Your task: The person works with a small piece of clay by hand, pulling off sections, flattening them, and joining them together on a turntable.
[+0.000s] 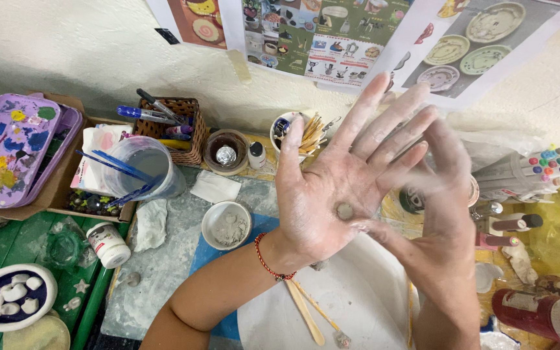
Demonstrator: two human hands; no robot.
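Resting: a small grey clay pellet (344, 210) lies in the middle of the open palm of the left hand (332, 194), held up above the white round board (364, 298).
Left hand: spread flat, palm up to the camera, fingers fanned wide and dusted with pale clay; a red string bracelet (266, 258) circles the wrist.
Right hand: the right hand (439, 220) is blurred, loosely open, closed on nothing; one fingertip touches the left palm just beside the pellet.
Handling, as a judgement: the pellet looks light, soft and damp, easily flattened or smeared; it probably clings to the chalky skin and would deform under a hard pinch.
Where to take hold: lightly at its edges between fingertip and thumb, or rolled under a flat finger, seems safest.
Near: wooden modelling sticks (306, 314) lie on the board below the left wrist.
Centre of worktop: a small bowl of grey slip (226, 225) stands left of the left forearm, with a folded white tissue (214, 187) beyond it.
Far: a woven basket of pens (175, 123), a clear cup of cloudy water (145, 166) with blue brushes, a brown pot (226, 152) and a white cup of wooden sticks (299, 133).
Left: a purple paint palette (11, 149), a small white paint jar (107, 244), a blue-lined dish of white pieces (13, 297).
Right: a tube of coloured markers (526, 170) and a red bottle (529, 314).
In the way: nothing lies between the hands; the crowded pots sit well apart below them.
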